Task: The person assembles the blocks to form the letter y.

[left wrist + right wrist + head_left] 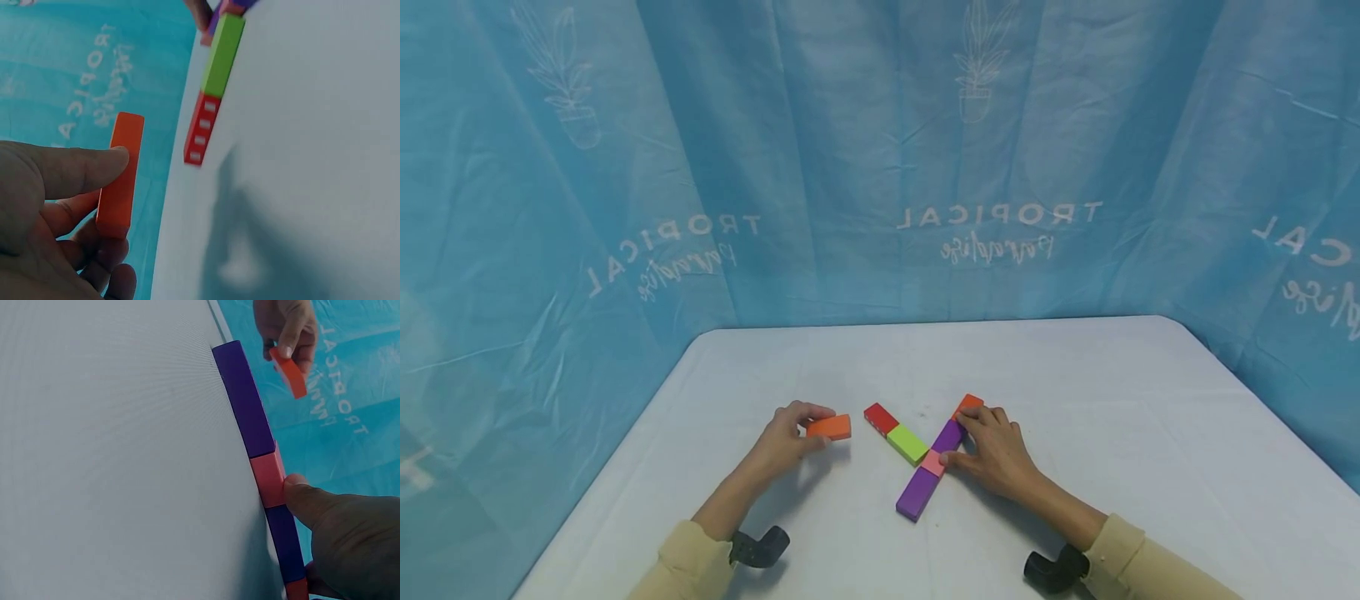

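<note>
My left hand (781, 443) holds an orange block (829, 427) above the table, left of the other blocks. In the left wrist view the thumb lies on one face of the orange block (122, 181), with fingers behind it. My right hand (1000, 454) touches a slanting row of blocks. Its thumb is at the pink block (269, 480), and its fingertips are at the far purple block (948, 437) and the orange end block (972, 402). The near purple block (917, 495) forms the row's other end. A green block (907, 445) branches off toward a red block (881, 419).
The blocks lie on a white-covered table (1075, 375). A blue curtain (850, 150) with printed lettering hangs behind and beside it. Black wrist mounts (762, 547) sit near both sleeves. The left hand's shadow falls on the cloth.
</note>
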The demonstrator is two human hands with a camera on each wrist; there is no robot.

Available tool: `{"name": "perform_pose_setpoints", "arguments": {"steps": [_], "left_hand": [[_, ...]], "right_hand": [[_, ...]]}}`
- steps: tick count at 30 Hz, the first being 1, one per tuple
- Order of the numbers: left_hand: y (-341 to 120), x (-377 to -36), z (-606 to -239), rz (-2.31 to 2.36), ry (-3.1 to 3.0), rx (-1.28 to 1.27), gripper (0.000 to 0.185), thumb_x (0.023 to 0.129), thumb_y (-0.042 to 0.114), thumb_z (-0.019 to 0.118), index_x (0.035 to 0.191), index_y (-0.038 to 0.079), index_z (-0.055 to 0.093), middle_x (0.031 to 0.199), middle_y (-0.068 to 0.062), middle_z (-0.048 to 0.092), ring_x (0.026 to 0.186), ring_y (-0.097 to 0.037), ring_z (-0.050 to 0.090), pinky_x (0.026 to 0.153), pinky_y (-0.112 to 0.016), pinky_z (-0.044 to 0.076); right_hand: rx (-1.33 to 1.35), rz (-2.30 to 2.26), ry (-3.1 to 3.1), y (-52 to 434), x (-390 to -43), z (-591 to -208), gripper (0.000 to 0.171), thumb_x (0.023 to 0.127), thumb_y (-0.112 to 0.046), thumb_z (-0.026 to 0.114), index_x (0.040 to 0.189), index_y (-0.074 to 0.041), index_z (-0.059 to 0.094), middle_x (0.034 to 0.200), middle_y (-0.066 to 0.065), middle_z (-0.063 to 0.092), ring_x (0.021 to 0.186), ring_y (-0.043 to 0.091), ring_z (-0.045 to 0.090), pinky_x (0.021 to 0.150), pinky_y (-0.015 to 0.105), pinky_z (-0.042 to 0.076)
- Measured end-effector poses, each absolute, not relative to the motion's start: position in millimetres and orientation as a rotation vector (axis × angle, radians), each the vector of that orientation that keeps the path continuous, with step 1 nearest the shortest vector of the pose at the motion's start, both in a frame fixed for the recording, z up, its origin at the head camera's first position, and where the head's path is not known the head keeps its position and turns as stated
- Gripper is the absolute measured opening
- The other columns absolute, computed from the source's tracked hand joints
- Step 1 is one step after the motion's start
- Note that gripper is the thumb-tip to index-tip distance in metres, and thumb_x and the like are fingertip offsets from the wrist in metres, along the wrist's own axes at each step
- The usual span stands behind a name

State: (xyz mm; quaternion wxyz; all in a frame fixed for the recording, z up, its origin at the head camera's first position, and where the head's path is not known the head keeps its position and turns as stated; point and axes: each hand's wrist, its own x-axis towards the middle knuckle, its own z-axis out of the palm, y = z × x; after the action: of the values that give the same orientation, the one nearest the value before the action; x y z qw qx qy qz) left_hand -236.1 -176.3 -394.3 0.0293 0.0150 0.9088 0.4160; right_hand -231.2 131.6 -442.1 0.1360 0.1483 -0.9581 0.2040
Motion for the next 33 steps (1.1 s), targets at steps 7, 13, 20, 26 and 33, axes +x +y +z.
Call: {"name": "perform_pose_setpoints", "arguments": {"steps": [7, 13, 20, 26, 33], "left_hand": [[-161.7, -216.7, -391.9, 1.351, 2.772, 0.042, 0.033, 0.081, 0.009, 0.069, 0.112, 0.019, 0.065, 0.113, -0.004, 0.054, 0.101, -0.020, 0.045, 0.071, -0.027, 0.044], [-150.0, -203.6, -394.8, 1.388, 2.738, 0.060, 0.033, 0.079, 0.009, 0.071, 0.110, 0.019, 0.065, 0.111, -0.002, 0.055, 0.101, -0.019, 0.045, 0.071, -0.027, 0.044], [-141.7, -191.5, -399.7, 1.441, 2.692, 0.075, 0.035, 0.076, 0.008, 0.073, 0.109, 0.017, 0.065, 0.109, -0.002, 0.056, 0.098, -0.019, 0.044, 0.073, -0.028, 0.039], [-136.6, -181.0, -401.4, 1.508, 2.633, 0.070, 0.037, 0.074, 0.007, 0.073, 0.110, 0.014, 0.065, 0.108, -0.003, 0.056, 0.095, -0.019, 0.044, 0.073, -0.028, 0.038], [-131.8, -166.6, -405.8, 1.570, 2.578, 0.074, 0.038, 0.074, 0.007, 0.072, 0.110, 0.010, 0.063, 0.108, -0.004, 0.057, 0.092, -0.018, 0.044, 0.073, -0.026, 0.037]], "right_hand": [[0.429, 0.602, -2.781, 132.0, -232.4, -442.5, 0.070, 0.073, -0.045, 0.076, 0.128, -0.005, 0.058, 0.127, 0.008, 0.056, 0.118, 0.029, 0.045, 0.085, 0.044, 0.037], [0.430, 0.604, -2.788, 131.8, -232.3, -442.1, 0.071, 0.074, -0.047, 0.075, 0.128, -0.006, 0.058, 0.127, 0.008, 0.056, 0.119, 0.029, 0.045, 0.085, 0.044, 0.037], [0.421, 0.602, -2.805, 131.3, -232.2, -442.3, 0.071, 0.074, -0.046, 0.075, 0.129, -0.006, 0.057, 0.129, 0.008, 0.055, 0.120, 0.029, 0.044, 0.087, 0.045, 0.038], [0.422, 0.601, -2.804, 131.5, -232.0, -442.1, 0.071, 0.074, -0.047, 0.074, 0.129, -0.006, 0.057, 0.129, 0.008, 0.055, 0.120, 0.029, 0.044, 0.086, 0.044, 0.038], [0.434, 0.605, -2.777, 131.8, -231.4, -442.4, 0.069, 0.073, -0.045, 0.076, 0.127, -0.005, 0.059, 0.126, 0.009, 0.056, 0.118, 0.029, 0.046, 0.085, 0.043, 0.038]]}}
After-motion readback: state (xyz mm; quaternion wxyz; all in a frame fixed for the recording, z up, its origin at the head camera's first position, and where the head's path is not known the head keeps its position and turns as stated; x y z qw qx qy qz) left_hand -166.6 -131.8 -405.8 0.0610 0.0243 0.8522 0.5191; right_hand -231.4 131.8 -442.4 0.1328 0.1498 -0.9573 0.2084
